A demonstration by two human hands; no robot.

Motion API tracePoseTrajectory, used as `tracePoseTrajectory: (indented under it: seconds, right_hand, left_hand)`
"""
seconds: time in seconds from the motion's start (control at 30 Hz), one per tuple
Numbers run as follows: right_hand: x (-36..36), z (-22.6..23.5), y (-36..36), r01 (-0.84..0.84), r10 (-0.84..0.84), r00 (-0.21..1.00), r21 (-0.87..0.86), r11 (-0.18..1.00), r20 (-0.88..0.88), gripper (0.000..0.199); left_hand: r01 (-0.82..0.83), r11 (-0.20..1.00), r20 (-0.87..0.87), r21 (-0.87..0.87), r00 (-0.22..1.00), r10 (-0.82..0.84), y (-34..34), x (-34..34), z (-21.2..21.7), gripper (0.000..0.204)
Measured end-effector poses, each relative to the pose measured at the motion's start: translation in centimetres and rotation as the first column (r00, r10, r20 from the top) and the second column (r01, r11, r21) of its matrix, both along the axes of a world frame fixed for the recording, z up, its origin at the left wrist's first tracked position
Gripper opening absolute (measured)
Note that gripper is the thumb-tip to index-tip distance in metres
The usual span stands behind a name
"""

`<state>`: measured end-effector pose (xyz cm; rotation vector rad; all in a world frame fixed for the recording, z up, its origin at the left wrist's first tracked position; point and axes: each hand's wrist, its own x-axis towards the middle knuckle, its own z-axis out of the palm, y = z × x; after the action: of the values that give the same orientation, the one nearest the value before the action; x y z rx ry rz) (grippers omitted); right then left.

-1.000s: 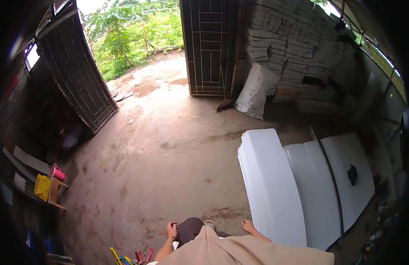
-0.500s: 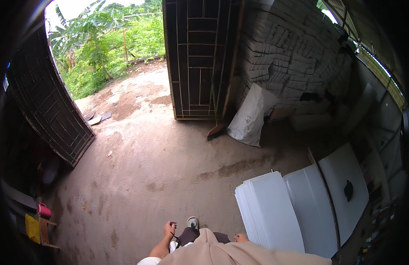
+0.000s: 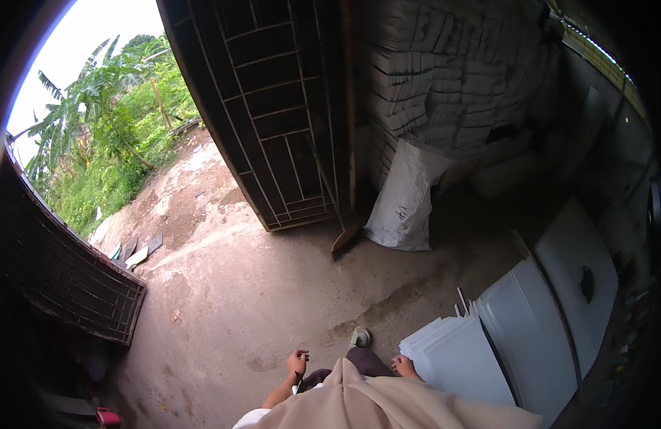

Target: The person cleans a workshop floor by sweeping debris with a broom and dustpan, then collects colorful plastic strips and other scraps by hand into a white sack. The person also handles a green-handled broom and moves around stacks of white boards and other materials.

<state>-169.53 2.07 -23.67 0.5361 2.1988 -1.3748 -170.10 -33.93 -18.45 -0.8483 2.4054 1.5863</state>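
My left hand [image 3: 297,362] hangs in front of me above the concrete floor, its fingers loosely bent and apart with nothing in them. A dark band circles that wrist. My right hand [image 3: 403,366] is low beside the near left corner of a stack of white sheets [image 3: 452,354]; its fingers are partly bent and nothing shows in them. Whether it touches the stack I cannot tell. One shoe [image 3: 360,337] is forward on the floor, between and ahead of my hands.
A broom [image 3: 345,239] leans against the dark open door panel [image 3: 273,107], with a white sack [image 3: 402,204] beside it. White bundles [image 3: 452,79] are piled behind. Another door panel [image 3: 73,264] stands left; plants show outside. A red mug [image 3: 107,416] is at lower left.
My view has turned and moved forward, bringing the broom, sack and sheets nearer. My right hand shows more fully and is closer to the stack. The yellow item at left has left view.
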Motion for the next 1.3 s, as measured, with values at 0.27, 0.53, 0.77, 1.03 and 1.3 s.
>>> tracePoseTrajectory:
  seconds: [0.27,0.53,0.77,1.03,1.3]
  right_hand:
    - [-25.6,8.4,0.7,0.049,-0.05,0.932,-0.011,0.999,-0.36,0.018]
    - [-46.9,12.5,5.9,0.13,-0.027,0.755,0.109,0.985,-0.655,0.019]
    - [-66.9,19.1,6.1,0.204,0.285,0.566,0.467,0.86,-0.773,0.023]
    - [-81.0,17.5,7.9,0.146,0.371,0.805,0.762,0.631,-0.462,0.049]
    - [-79.2,16.4,5.3,0.069,0.461,0.673,0.67,0.74,-0.578,0.01]
  left_hand:
    - [-0.112,0.964,-0.18,0.24,0.971,0.158,0.2,-21.2,2.2,0.017]
    - [-0.098,0.917,-0.248,0.387,0.947,0.206,2.6,-45.1,2.6,0.017]
    - [0.006,0.927,-0.334,0.375,0.934,0.129,4.3,-58.1,5.3,0.014]
    - [-0.054,0.953,-0.337,0.3,0.928,0.159,4.7,-63.5,6.6,0.014]
    - [-0.147,0.96,-0.35,0.238,0.909,0.226,3.9,-64.7,6.9,0.013]
